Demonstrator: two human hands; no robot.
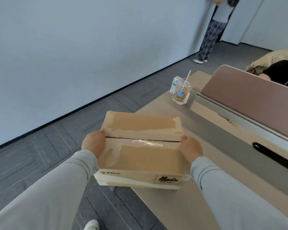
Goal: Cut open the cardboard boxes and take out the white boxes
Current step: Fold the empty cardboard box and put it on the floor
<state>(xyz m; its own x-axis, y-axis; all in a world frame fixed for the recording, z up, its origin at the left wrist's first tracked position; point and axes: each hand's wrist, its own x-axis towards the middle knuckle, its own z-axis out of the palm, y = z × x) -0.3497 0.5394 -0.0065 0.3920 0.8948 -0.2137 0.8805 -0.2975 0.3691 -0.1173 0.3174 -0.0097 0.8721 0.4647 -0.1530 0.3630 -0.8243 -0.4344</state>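
Over the near corner of the pale wooden desk (156, 107), I hold a tan cardboard box (140, 151) sealed with clear glossy tape, one hand at each short end. My left hand (93, 143) presses flat against the left side, thumb hooked over the top edge beside the taped seam; the other fingers are hidden behind the box. My right hand (191, 149) clamps the right side the same way, thumb on the top edge. The dark centre seam runs between my thumbs, flaps closed. Black "PICO" print shows on the front face. Further along the desk stand a clear plastic cup with a white straw (182, 92) and a small white carton (174, 84), touching. A black knife-like tool (274, 157) lies to my right, well apart.
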